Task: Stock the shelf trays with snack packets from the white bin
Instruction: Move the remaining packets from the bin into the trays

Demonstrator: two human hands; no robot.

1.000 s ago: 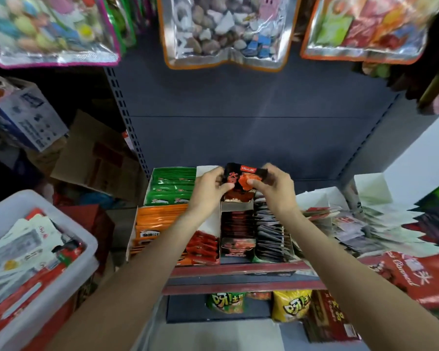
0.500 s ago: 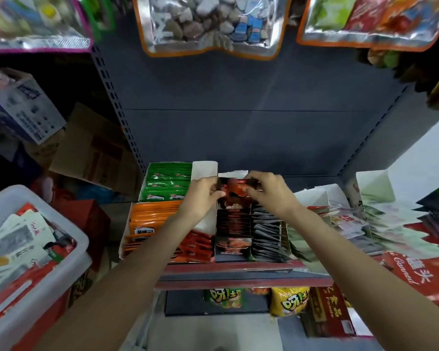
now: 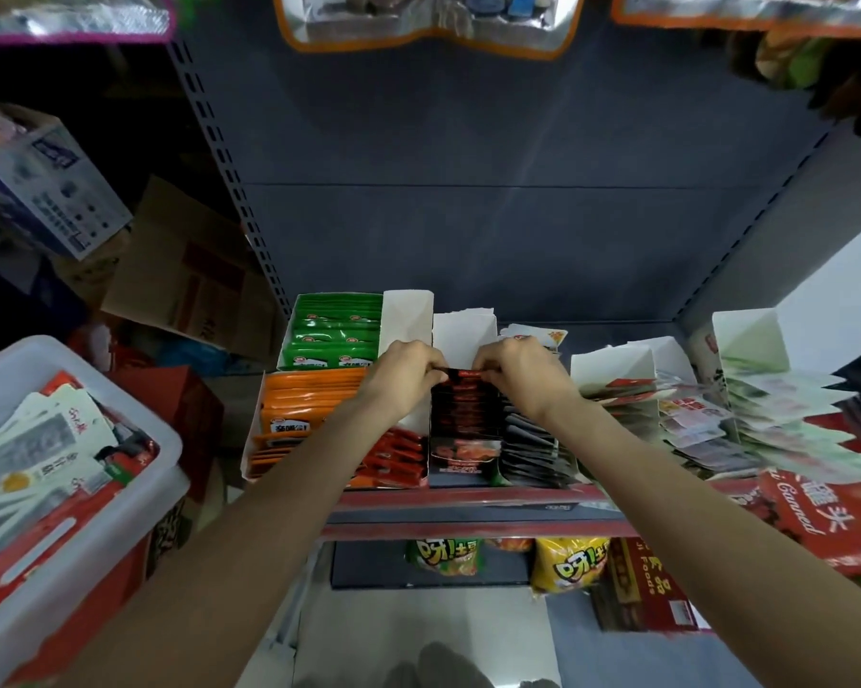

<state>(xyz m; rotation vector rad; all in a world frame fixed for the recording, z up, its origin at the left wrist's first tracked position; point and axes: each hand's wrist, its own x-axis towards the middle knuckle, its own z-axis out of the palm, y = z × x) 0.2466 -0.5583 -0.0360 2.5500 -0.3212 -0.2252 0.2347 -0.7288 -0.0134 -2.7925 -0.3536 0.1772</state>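
Now, with the left hand (image 3: 402, 373) and right hand (image 3: 522, 370) each pinching a top corner of the black-and-red snack packet (image 3: 461, 375) at the back of the black packet tray (image 3: 461, 469), seat it squarely behind its row.

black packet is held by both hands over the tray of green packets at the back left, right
Not quite. In the head view both hands, left hand and right hand, do pinch the black packet, but over the tray of black packets in the middle of the shelf. The tray of green packets lies further left, beyond the left hand.
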